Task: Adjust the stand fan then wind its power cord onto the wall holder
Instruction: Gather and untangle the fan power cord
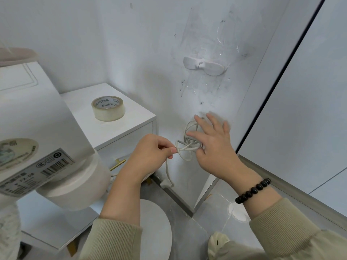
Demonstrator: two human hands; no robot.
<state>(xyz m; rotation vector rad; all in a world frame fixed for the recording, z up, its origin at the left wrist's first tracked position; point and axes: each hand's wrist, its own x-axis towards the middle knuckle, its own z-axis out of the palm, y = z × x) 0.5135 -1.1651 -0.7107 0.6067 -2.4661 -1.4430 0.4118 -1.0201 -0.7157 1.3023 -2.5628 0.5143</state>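
In a white corner over grey floor, the left hand (150, 149) pinches the cord (187, 145), which trails down to the plug (166, 183). The right hand (214, 141), fingers spread, steadies the tangled loops. Above, the holder (203, 65) lies crosswise on the wall, bare.

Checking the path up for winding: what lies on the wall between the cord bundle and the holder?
Only bare, scuffed wall, in the head view, between the cord bundle and the wall holder.
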